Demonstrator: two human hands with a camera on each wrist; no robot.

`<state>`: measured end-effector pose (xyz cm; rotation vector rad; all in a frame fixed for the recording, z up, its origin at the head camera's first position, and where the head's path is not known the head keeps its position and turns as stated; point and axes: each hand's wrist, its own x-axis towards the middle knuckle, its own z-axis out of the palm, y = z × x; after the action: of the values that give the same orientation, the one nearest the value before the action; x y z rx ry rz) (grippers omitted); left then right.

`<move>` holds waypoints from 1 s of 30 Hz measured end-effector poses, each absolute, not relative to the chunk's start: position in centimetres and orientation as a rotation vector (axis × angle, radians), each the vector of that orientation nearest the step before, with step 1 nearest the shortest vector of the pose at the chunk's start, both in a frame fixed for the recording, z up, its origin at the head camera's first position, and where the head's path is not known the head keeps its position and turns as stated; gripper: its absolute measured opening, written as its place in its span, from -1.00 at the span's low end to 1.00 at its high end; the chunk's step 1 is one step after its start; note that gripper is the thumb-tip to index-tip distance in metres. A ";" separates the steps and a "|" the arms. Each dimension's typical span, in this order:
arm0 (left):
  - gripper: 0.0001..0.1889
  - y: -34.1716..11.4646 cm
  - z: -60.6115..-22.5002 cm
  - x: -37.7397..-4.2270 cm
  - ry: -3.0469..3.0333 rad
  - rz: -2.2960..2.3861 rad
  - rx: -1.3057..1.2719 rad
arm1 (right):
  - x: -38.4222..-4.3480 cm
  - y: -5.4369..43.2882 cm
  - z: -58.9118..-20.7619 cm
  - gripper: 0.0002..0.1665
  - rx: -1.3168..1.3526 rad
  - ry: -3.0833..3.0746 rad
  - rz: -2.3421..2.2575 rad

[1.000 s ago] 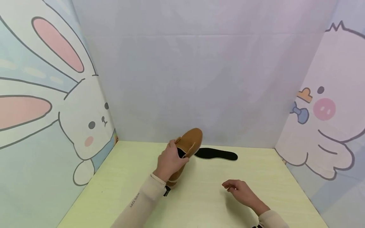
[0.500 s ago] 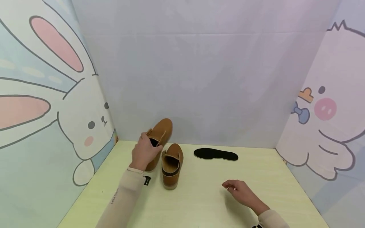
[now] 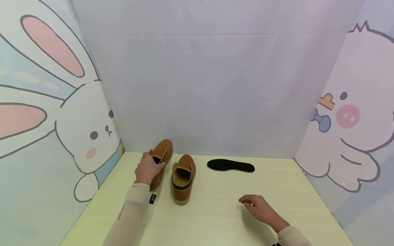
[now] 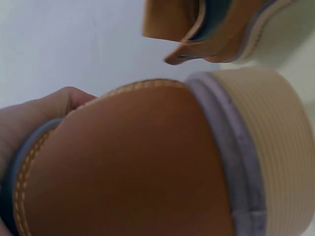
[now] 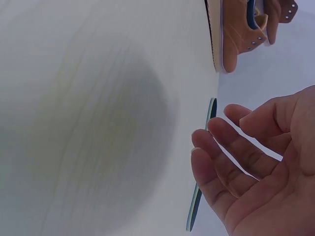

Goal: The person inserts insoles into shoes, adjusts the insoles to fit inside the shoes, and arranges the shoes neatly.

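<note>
Toward the left of the table, my left hand [image 3: 147, 169] grips a brown leather shoe [image 3: 164, 150] around its opening. This shoe's toe shows against the back wall; whether its sole touches the table I cannot tell. Its heel [image 4: 133, 162] fills much of the left wrist view. A matching brown shoe [image 3: 182, 195] stands just to its right, toe pointing away and opening up. Farther right lies a black insole [image 3: 231, 165], flat near the back. My right hand [image 3: 258, 206] hovers over the table at front right, fingers loosely bent, holding nothing.
The pale yellow table [image 3: 212, 212] meets a grey back wall [image 3: 209, 95]. Side walls carry a rabbit drawing [image 3: 92, 130] on the left and a chick drawing [image 3: 347, 116] on the right.
My left hand has carried its shoe leftward from over the other shoe, uncovering that one, then brought it lower. The right hand and the insole stay about where they were.
</note>
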<state>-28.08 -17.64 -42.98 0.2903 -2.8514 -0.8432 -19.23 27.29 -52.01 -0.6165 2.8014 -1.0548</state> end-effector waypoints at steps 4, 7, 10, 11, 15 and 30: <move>-0.15 -18.1 -44.8 -28.6 -2.874 -0.846 0.317 | -19.3 27.4 -52.2 -0.72 -0.613 2.790 -1.060; -0.17 -18.3 -45.8 -28.9 -2.891 -0.848 0.337 | -19.3 27.4 -52.1 -0.72 -0.605 2.789 -1.054; -0.18 -18.4 -46.7 -29.2 -2.901 -0.842 0.357 | -19.2 27.4 -52.1 -0.72 -0.610 2.787 -1.050; -0.18 -18.4 -47.0 -29.3 -2.901 -0.839 0.362 | -19.2 27.4 -52.0 -0.72 -0.613 2.786 -1.052; -0.22 -18.2 -47.7 -29.4 -2.902 -0.843 0.373 | -19.0 27.4 -52.1 -0.72 -0.617 2.776 -1.061; -0.25 -18.0 -49.6 -29.9 -2.930 -0.828 0.367 | -19.2 27.2 -52.9 -0.72 -0.655 2.786 -1.052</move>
<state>-29.86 -17.98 -49.59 0.3674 -2.9296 -0.8276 -19.17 27.23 -52.87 -0.6553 2.7856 -1.0524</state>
